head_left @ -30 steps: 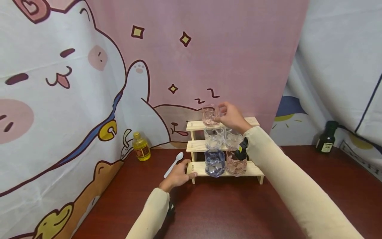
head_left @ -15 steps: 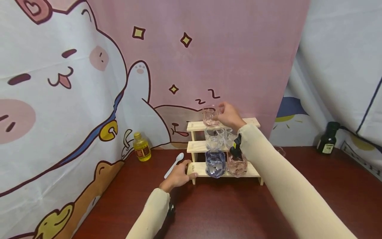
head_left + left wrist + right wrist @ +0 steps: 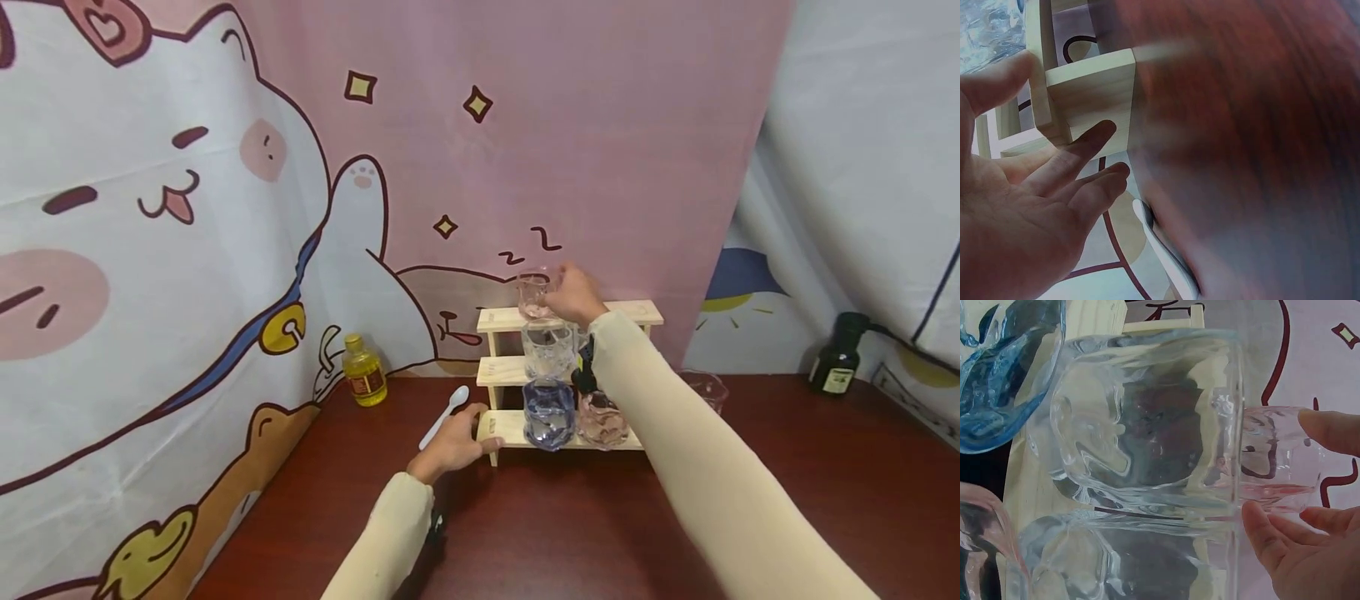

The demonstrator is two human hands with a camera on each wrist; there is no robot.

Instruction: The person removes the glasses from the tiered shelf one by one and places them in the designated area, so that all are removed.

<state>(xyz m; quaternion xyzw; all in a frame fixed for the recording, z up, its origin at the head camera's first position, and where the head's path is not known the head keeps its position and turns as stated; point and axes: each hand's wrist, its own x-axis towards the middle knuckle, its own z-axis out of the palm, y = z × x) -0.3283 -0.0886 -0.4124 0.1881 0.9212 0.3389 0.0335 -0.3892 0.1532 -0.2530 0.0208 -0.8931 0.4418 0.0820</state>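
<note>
A three-tier wooden rack stands on the dark red table. My right hand pinches a pink glass at the top tier, thumb and fingers on its sides. Below it, on the middle tier, a clear glass stands beside a second clear glass, mostly hidden by my arm in the head view. A blue glass and another pink glass share the bottom tier. My left hand holds the bottom tier's left end, thumb on the board's edge and fingers along its side.
Left of the rack lie a white spoon and a yellow oil bottle stands behind it. A pink-tinted glass shows partly behind my right sleeve. Farther right is a dark green bottle. A printed cloth hangs behind.
My right forearm has swung left, covering more of the middle tier and uncovering the glass at the right. The held pink glass stays at the top tier; my left hand keeps its place.
</note>
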